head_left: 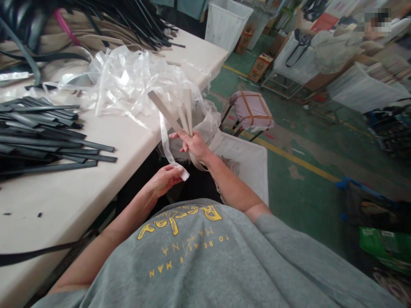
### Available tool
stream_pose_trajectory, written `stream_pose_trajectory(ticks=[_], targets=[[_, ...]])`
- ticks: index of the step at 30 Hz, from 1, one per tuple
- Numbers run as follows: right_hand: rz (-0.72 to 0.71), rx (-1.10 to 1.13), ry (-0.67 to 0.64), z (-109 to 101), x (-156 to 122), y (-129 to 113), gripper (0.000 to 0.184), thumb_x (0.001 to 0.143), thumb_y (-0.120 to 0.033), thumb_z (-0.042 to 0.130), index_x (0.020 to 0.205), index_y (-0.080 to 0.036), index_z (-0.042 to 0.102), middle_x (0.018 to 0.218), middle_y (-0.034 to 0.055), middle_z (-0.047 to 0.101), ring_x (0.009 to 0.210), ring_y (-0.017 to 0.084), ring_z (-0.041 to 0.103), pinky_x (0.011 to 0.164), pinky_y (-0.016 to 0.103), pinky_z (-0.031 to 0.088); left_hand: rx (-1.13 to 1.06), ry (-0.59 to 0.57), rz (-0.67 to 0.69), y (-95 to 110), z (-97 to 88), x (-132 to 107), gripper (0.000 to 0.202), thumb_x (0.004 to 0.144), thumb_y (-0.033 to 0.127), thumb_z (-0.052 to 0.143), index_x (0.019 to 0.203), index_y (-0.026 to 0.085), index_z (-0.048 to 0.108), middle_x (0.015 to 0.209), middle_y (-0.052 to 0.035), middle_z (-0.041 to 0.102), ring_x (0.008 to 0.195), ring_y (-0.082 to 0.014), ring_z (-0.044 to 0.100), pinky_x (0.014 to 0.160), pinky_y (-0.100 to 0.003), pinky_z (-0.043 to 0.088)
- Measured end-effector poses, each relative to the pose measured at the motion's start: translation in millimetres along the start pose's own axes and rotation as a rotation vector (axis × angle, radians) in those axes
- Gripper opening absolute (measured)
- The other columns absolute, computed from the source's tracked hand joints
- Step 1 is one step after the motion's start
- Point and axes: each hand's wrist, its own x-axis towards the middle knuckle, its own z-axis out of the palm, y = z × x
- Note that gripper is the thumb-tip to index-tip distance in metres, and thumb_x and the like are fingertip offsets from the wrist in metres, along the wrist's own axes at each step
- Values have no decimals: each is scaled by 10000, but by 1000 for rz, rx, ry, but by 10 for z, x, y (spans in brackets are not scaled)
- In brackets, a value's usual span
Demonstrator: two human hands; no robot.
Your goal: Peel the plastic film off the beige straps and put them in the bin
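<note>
My left hand point(165, 179) is closed in a pinch on the end of a white translucent strip point(165, 139), which runs up towards the table edge. Just right of it, my right hand point(194, 145) is wrapped round several beige strips point(164, 110); their flat ends fan out above the fingers, and a loop of one hangs below the wrist. A tangled heap of clear, shiny strips point(128, 79) lies on the table beyond both hands. Both hands are in front of my body, off the table's edge.
The white table point(105, 132) carries black strips point(58, 137) on the left and a pile of beige and black strips point(122, 30) at the back. A white bin point(253, 149) stands at my right, near a cushioned stool point(252, 110). Crates and cartons point(260, 67) stand farther off.
</note>
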Motion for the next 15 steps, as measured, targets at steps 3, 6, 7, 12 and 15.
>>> stream_pose_trajectory(ticks=[3, 6, 7, 12, 15], targets=[[-10, -34, 30, -274, -334, -56, 537, 903, -649, 548, 815, -143, 703, 641, -4, 658, 433, 51, 441, 520, 208, 505, -66, 88, 4, -14, 12, 59, 148, 741, 164, 807, 747, 126, 665, 738, -48, 709, 680, -153, 701, 731, -282, 594], [62, -65, -36, -543, -840, -80, 579, 875, -681, 563, 734, -133, 684, 610, 15, 662, 406, 59, 470, 480, 213, 487, -136, 158, 8, -10, 42, 103, 100, 825, 134, 728, 766, 132, 647, 730, -31, 705, 692, -142, 712, 764, -276, 595], [105, -64, -51, -611, -1022, -76, 574, 865, -683, 575, 728, -134, 675, 628, 22, 675, 399, 60, 474, 467, 216, 480, -154, 177, 10, -13, 55, 112, 83, 846, 121, 704, 785, 133, 648, 730, -28, 706, 698, -138, 716, 774, -272, 595], [360, -105, -55, -747, -1811, -30, 542, 866, -669, 583, 764, -143, 662, 616, 23, 670, 404, 69, 475, 491, 230, 474, -171, 191, -45, -93, 112, 137, 76, 879, 113, 687, 953, 130, 680, 733, -33, 720, 718, -143, 731, 821, -283, 599], [457, -179, -67, -741, -2106, -22, 539, 889, -650, 555, 767, -139, 673, 574, 3, 608, 424, 74, 450, 488, 227, 423, -144, 180, -122, -156, 155, 141, 29, 911, 117, 645, 912, 121, 673, 741, -48, 723, 701, -155, 731, 787, -304, 611]])
